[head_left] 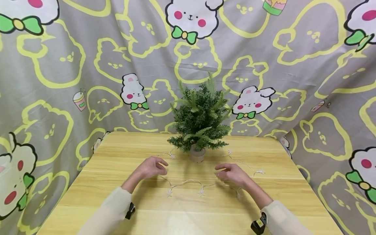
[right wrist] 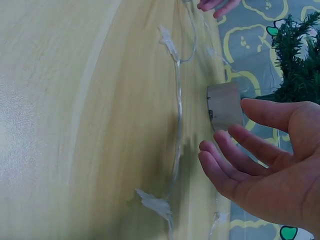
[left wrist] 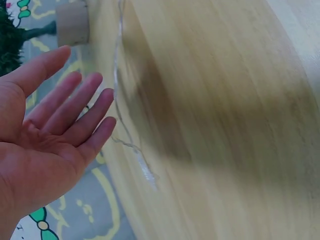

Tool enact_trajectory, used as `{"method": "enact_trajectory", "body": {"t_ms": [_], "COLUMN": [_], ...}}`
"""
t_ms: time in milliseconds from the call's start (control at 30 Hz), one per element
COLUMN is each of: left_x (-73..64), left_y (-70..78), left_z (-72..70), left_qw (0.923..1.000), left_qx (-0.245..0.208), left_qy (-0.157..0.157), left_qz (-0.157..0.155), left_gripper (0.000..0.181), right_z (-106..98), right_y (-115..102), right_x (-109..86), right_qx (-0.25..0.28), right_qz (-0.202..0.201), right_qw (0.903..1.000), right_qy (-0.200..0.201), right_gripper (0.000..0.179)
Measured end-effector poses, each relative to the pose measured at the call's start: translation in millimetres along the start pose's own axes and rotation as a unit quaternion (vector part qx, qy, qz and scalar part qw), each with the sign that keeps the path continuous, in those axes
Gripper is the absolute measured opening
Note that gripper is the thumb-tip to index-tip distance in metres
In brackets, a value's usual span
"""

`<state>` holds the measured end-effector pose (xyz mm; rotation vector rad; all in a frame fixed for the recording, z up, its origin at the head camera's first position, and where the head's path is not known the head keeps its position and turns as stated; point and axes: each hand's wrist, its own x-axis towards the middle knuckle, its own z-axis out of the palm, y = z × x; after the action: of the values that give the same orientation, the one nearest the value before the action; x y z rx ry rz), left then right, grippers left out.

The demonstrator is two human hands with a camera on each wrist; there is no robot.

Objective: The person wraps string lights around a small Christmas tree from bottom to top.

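Observation:
A small artificial pine tree (head_left: 201, 117) stands upright in a round pale base (head_left: 197, 154) at the back of the table. Around its front and sides lies a string of lights (head_left: 188, 181) on clear wire with white star-shaped ends (head_left: 201, 192). To the left of the base hovers my left hand (head_left: 152, 167), fingers relaxed and apart, holding nothing. My right hand (head_left: 232, 173) is over the wire on the other side, its fingers loosely bent and its palm bare in the right wrist view. Part of the wire is hidden under each hand.
The wooden table (head_left: 188, 215) reaches back to a grey curtain (head_left: 158, 62) printed with rabbits and yellow outlines, which also hangs at both sides. On the wrists sit black devices (head_left: 259, 224).

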<state>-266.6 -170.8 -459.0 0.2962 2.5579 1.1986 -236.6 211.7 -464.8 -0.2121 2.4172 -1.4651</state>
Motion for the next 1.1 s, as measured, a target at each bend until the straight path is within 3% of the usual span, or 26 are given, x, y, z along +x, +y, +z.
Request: {"method": "enact_trajectory", "body": {"t_ms": [233,733,1100], "left_x": [-1.0,-0.8,-3.9], "left_y": [-6.0,-9.9,-10.4], "left_z": [1.2,2.7,6.7], "left_qw": [1.0,0.9999,0.9995], "left_qx": [-0.001,0.01,0.013], "left_qy": [-0.001,-0.012,-0.015], "left_qz": [-0.005,0.001,-0.026], "left_gripper": [0.032,0.026,0.032], "right_z": [2.0,13.7,21.5], "right_y": [10.0,25.2,30.2], "right_x": [4.6,7.0,6.7], "right_qx": [-0.019,-0.04,-0.057], "right_qz": [0.001,0.025,0.022], "right_qw": [0.9997,0.9988,0.9981], "right_qy": [-0.018,-0.014,0.005], "right_gripper": [0.048,0.027,0.021]}}
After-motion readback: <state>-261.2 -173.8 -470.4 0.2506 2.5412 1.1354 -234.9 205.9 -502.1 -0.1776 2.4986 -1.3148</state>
